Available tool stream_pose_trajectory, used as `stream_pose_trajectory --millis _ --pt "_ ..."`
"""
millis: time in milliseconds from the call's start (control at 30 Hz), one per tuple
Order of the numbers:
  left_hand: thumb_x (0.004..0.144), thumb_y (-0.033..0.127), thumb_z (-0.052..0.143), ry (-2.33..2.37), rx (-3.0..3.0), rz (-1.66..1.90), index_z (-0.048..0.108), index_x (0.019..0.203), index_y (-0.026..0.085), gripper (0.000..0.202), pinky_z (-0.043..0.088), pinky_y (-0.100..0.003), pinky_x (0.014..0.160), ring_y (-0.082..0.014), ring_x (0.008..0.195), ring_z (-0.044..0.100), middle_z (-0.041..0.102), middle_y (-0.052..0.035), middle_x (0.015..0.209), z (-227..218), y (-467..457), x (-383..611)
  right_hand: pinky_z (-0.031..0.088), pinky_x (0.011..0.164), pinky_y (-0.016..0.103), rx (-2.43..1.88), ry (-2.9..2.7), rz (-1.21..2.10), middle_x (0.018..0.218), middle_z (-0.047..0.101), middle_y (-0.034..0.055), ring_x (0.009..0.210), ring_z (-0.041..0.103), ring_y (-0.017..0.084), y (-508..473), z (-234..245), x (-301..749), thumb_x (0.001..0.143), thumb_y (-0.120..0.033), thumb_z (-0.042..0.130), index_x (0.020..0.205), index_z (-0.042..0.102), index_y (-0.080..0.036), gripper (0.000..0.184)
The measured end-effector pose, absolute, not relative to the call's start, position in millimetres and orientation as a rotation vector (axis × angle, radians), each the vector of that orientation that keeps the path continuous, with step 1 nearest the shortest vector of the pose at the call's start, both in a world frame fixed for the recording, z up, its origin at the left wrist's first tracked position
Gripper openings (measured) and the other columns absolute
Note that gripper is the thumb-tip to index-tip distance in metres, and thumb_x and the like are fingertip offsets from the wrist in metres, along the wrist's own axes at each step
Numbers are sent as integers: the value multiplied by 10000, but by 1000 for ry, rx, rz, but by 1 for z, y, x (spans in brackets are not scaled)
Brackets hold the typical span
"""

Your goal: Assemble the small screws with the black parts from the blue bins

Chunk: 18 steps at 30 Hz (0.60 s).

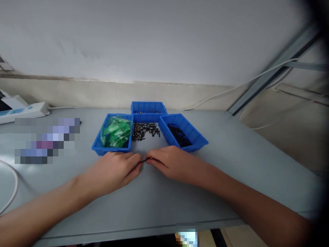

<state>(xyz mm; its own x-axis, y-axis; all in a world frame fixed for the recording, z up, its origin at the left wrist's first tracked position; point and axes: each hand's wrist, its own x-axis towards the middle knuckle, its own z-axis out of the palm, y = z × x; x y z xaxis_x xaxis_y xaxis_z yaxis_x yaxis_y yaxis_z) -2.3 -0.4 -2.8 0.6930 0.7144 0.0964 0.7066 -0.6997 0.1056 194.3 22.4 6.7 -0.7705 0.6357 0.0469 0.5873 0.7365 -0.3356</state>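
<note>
My left hand (117, 169) and my right hand (173, 163) meet just above the grey tabletop, each with fingers pinched. Between the fingertips stretches a thin black piece (144, 160). Its left end goes into my left fingers and its right end into my right fingers. The piece is too small to name, and its ends are hidden. Beyond my hands lies a loose pile of small black and brass-coloured parts (146, 130), which look like screws or pins. A blue bin with black parts (196, 137) is close to my right hand.
Green plastic bags (117, 132) fill the left blue bin (97, 147). Behind the pile stands another blue bin (149, 117) with a few small parts. A white power strip (36, 111) is at left, near a blurred object (51, 137). A white cable (218, 94) runs along the wall.
</note>
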Motion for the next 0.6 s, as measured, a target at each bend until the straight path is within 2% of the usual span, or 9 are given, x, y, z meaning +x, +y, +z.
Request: stream_pose_trajectory --millis 400,600 --pt "884 270 328 1242 2833 232 482 783 171 209 359 -253 487 -144 563 559 544 10 640 -3 -2 -3 393 608 263 -1071 -2819 349 753 643 39 668 586 152 21 6 190 878 -229 384 845 589 -151 222" --pt "905 263 302 1065 2910 410 495 793 176 240 370 -241 501 -115 565 538 541 21 663 -4 -4 -3 393 656 238 -1001 -2875 267 830 651 36 743 589 135 20 -1 189 879 -195 365 868 596 -171 233"
